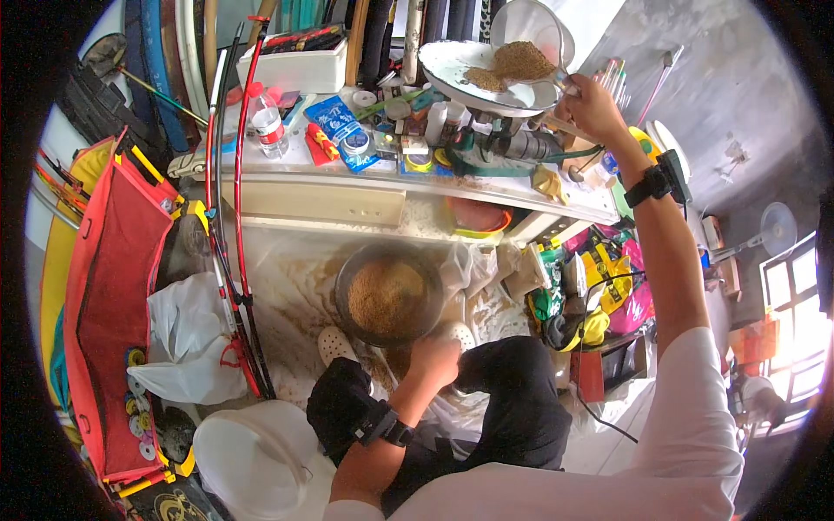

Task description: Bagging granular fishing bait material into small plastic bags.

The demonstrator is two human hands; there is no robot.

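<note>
My right hand point(592, 106) is raised to the table top and grips a clear plastic scoop point(532, 33) tilted over a white scale pan point(460, 69). Brown granular material point(514, 62) lies in the scoop and on the pan. The pan rests on a scale body point(504, 143) standing on the white table point(347, 195). My left hand point(434, 358) hangs low between my knees, fingers closed, touching the near rim of a metal bowl point(347, 278) full of the same brown granules on the floor. Whether it grips the rim is hidden.
The table holds a water bottle point(268, 124), a blue packet point(337, 122), tape rolls and small jars. Fishing rods point(233, 191) lean at its left beside a red bag point(113, 286). A white bucket point(252, 460) stands at lower left. Coloured packets point(599, 278) pile at right.
</note>
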